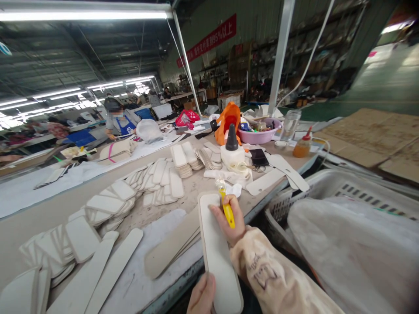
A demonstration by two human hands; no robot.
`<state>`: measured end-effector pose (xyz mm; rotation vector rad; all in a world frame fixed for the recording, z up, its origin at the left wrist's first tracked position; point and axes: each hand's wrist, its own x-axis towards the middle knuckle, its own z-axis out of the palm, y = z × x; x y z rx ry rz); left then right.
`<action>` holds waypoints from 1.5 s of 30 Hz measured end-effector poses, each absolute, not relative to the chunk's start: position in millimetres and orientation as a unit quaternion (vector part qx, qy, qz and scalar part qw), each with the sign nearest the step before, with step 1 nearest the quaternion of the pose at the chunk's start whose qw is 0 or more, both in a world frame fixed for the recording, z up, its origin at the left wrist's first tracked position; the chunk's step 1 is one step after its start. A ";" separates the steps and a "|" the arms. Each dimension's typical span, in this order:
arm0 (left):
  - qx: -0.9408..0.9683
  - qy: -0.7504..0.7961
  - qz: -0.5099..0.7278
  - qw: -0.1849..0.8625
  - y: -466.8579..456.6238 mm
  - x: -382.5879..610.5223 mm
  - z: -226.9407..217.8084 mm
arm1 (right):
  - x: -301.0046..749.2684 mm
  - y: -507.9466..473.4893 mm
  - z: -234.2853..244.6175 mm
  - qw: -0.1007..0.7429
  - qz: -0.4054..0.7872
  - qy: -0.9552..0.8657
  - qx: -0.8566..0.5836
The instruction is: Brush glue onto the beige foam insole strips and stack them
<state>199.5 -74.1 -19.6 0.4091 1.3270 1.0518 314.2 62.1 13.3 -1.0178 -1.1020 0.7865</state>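
Observation:
A long white panel with rounded ends (pixel 216 257) is held out over the table's front edge. My left hand (pixel 202 294) grips it low on its left side, thumb on top. Up near the far end, my right hand (pixel 231 220) holds a yellow-handled brush (pixel 228 209), its pale, clumped tip pointing away from me. The thumb of that hand rests on the panel's face. Left of the panel, a few flat beige strips (pixel 173 246) lie stacked. Beyond the brush stands a white bottle with a black cone cap (pixel 232 152).
Rows of small white pieces (pixel 111 198) and long strips (pixel 114 270) cover the table's left. Further back are an orange bag (pixel 228 117), a lilac basin (pixel 260 136) and a red-tipped bottle (pixel 303 146). A plastic crate (pixel 278 213) stands right. A co-worker (pixel 119 117) works beyond.

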 end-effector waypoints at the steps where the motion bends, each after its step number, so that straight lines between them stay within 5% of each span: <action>1: 0.174 0.585 0.469 0.639 -74.5 200.7 -15.0 | 315.2 62.1 13.3 0.661 0.339 -0.490 -0.456; 15: 0.393 0.534 0.383 0.643 -80.0 200.5 -3.5 | 322.1 67.0 8.0 0.663 0.323 -0.501 -0.453; 22: 0.338 0.614 0.427 0.571 -83.5 208.2 -11.5 | 325.1 67.1 8.3 0.661 0.297 -0.490 -0.485; 34: 0.305 0.604 0.357 0.644 -86.4 203.0 -17.4 | 327.5 63.2 19.5 0.675 0.289 -0.483 -0.477; 45: 0.388 0.485 0.464 0.632 -16.0 191.6 46.8 | 312.1 49.7 18.2 0.626 0.352 -0.540 -0.439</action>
